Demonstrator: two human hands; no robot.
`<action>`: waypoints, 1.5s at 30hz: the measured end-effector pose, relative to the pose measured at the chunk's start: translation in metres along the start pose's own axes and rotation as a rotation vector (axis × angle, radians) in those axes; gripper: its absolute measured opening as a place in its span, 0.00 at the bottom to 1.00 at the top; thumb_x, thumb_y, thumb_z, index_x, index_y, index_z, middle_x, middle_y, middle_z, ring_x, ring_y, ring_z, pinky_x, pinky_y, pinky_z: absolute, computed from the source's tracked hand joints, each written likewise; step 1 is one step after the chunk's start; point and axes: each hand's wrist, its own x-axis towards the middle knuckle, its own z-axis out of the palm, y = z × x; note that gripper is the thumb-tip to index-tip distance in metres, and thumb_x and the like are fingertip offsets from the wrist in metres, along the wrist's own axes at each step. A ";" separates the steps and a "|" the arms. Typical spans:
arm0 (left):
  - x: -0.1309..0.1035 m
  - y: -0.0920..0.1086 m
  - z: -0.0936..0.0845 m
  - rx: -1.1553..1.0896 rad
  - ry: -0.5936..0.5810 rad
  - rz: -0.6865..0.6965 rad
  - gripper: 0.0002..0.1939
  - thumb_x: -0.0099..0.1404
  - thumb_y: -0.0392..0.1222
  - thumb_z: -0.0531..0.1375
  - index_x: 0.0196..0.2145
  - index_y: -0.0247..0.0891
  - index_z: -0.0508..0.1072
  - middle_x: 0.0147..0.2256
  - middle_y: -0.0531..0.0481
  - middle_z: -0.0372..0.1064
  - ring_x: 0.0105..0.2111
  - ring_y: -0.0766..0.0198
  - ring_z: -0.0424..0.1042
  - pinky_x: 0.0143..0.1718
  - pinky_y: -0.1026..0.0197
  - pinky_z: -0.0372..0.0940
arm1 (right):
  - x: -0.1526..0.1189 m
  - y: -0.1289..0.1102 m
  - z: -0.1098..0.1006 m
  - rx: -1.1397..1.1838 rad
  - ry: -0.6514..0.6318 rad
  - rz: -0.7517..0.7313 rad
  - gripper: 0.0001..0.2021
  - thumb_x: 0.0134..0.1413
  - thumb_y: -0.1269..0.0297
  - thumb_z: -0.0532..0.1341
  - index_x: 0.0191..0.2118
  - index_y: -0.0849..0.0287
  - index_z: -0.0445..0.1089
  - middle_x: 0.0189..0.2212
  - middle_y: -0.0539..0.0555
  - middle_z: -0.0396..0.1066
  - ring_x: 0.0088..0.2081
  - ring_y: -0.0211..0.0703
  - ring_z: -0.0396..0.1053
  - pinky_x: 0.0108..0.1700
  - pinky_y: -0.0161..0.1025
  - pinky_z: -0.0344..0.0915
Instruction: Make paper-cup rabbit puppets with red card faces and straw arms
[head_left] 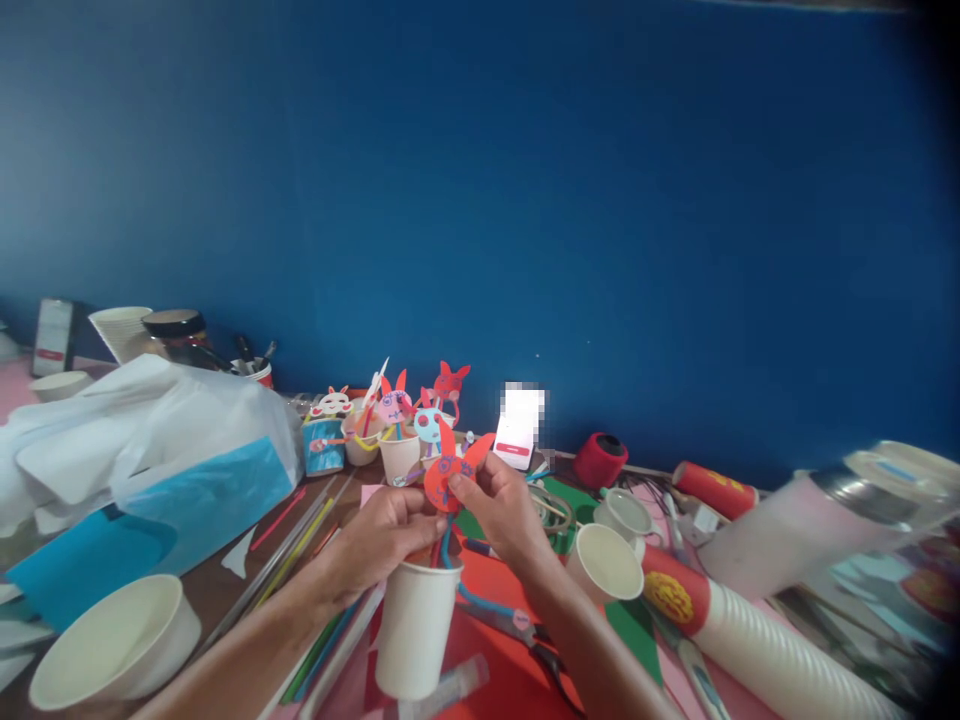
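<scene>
A red paper rabbit head (444, 478) with two upright ears and a drawn face stands above a white paper cup (417, 630). Blue and red straws or strips run from it down to the cup's mouth. My right hand (504, 508) pinches the rabbit head at its right side, near the ear. My left hand (397, 535) is closed at the head's lower left, its fingertips by the straws; what lies between them is hidden. A blue strip (495, 606) with a small pink tag bends out to the right of the cup.
Finished cup figures (394, 405) stand behind my hands. A white bowl (116, 640) and plastic-wrapped blue paper (217, 500) lie left. Right are scissors (541, 645), small cups (606, 562), a stack of paper cups (772, 640) and a red yarn roll (600, 460). A lit phone (517, 425) leans by the wall.
</scene>
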 end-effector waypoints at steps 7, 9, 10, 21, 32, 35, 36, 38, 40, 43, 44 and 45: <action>0.003 -0.004 -0.002 -0.028 -0.015 -0.017 0.13 0.54 0.42 0.62 0.36 0.32 0.75 0.29 0.45 0.75 0.29 0.59 0.72 0.37 0.58 0.64 | -0.003 -0.003 0.001 -0.093 0.029 -0.029 0.06 0.50 0.64 0.58 0.35 0.61 0.65 0.26 0.49 0.66 0.28 0.36 0.63 0.31 0.32 0.60; 0.004 -0.005 -0.003 -0.019 0.019 -0.002 0.12 0.55 0.43 0.61 0.32 0.31 0.76 0.26 0.46 0.74 0.27 0.62 0.71 0.33 0.61 0.64 | -0.003 -0.003 0.000 -0.105 0.032 -0.033 0.06 0.50 0.64 0.58 0.35 0.60 0.65 0.26 0.48 0.66 0.27 0.36 0.62 0.31 0.32 0.60; 0.004 -0.005 -0.003 -0.015 0.036 0.005 0.11 0.55 0.44 0.61 0.30 0.31 0.76 0.25 0.46 0.74 0.26 0.63 0.71 0.32 0.63 0.63 | -0.003 -0.003 0.000 -0.112 0.032 -0.034 0.06 0.51 0.64 0.58 0.35 0.60 0.65 0.26 0.48 0.66 0.27 0.36 0.62 0.31 0.32 0.60; 0.006 -0.006 0.002 -0.083 0.149 0.028 0.13 0.51 0.46 0.64 0.30 0.32 0.77 0.23 0.46 0.74 0.24 0.61 0.72 0.30 0.61 0.65 | 0.000 -0.002 0.000 -0.010 0.000 -0.034 0.10 0.50 0.59 0.59 0.34 0.61 0.65 0.25 0.48 0.65 0.26 0.35 0.61 0.28 0.31 0.57; 0.010 -0.004 0.008 -0.069 0.279 0.091 0.15 0.47 0.47 0.66 0.27 0.31 0.77 0.21 0.48 0.73 0.23 0.61 0.70 0.28 0.62 0.63 | 0.005 0.001 -0.003 0.052 -0.096 0.091 0.09 0.43 0.61 0.62 0.26 0.63 0.67 0.20 0.47 0.64 0.23 0.34 0.60 0.27 0.32 0.57; 0.009 -0.005 0.009 -0.092 0.227 0.069 0.13 0.47 0.44 0.66 0.28 0.32 0.77 0.22 0.48 0.74 0.24 0.60 0.71 0.30 0.60 0.64 | 0.003 -0.001 -0.004 0.020 -0.082 0.045 0.06 0.42 0.65 0.61 0.25 0.62 0.69 0.21 0.48 0.65 0.25 0.36 0.62 0.28 0.32 0.59; 0.009 -0.004 0.009 -0.100 0.212 0.070 0.12 0.47 0.43 0.66 0.30 0.33 0.77 0.23 0.48 0.74 0.25 0.59 0.72 0.32 0.60 0.64 | 0.003 -0.001 -0.004 0.020 -0.083 0.034 0.05 0.43 0.65 0.61 0.26 0.62 0.69 0.21 0.48 0.66 0.25 0.36 0.63 0.28 0.32 0.59; 0.007 -0.002 0.009 -0.093 0.201 0.069 0.12 0.47 0.41 0.66 0.32 0.34 0.77 0.26 0.48 0.75 0.27 0.59 0.72 0.34 0.60 0.64 | 0.003 -0.001 -0.004 0.024 -0.089 0.022 0.06 0.44 0.66 0.60 0.29 0.61 0.71 0.24 0.49 0.68 0.26 0.36 0.63 0.28 0.32 0.60; 0.006 0.000 0.009 -0.065 0.196 0.061 0.12 0.48 0.40 0.65 0.33 0.34 0.77 0.27 0.47 0.76 0.27 0.58 0.73 0.34 0.60 0.64 | 0.004 0.000 -0.005 0.007 -0.093 0.020 0.08 0.44 0.66 0.59 0.33 0.61 0.72 0.25 0.49 0.69 0.26 0.36 0.64 0.28 0.32 0.60; 0.004 0.001 0.006 -0.031 0.169 0.055 0.11 0.51 0.38 0.63 0.34 0.33 0.77 0.27 0.47 0.76 0.28 0.58 0.73 0.32 0.61 0.64 | 0.004 0.002 -0.006 -0.073 -0.077 0.005 0.09 0.45 0.67 0.59 0.34 0.61 0.72 0.25 0.49 0.70 0.25 0.36 0.63 0.28 0.32 0.60; 0.004 0.001 0.005 -0.026 0.162 0.055 0.11 0.51 0.38 0.62 0.34 0.33 0.77 0.28 0.47 0.76 0.28 0.58 0.72 0.31 0.62 0.64 | 0.004 0.002 -0.006 -0.101 -0.075 -0.005 0.08 0.45 0.67 0.59 0.34 0.61 0.72 0.25 0.49 0.70 0.25 0.35 0.63 0.28 0.32 0.60; 0.004 0.001 0.005 -0.025 0.163 0.059 0.11 0.52 0.39 0.62 0.34 0.33 0.77 0.28 0.46 0.76 0.29 0.59 0.72 0.31 0.63 0.63 | 0.003 0.001 -0.006 -0.126 -0.074 -0.017 0.08 0.45 0.67 0.59 0.34 0.61 0.72 0.26 0.49 0.70 0.25 0.35 0.63 0.28 0.31 0.59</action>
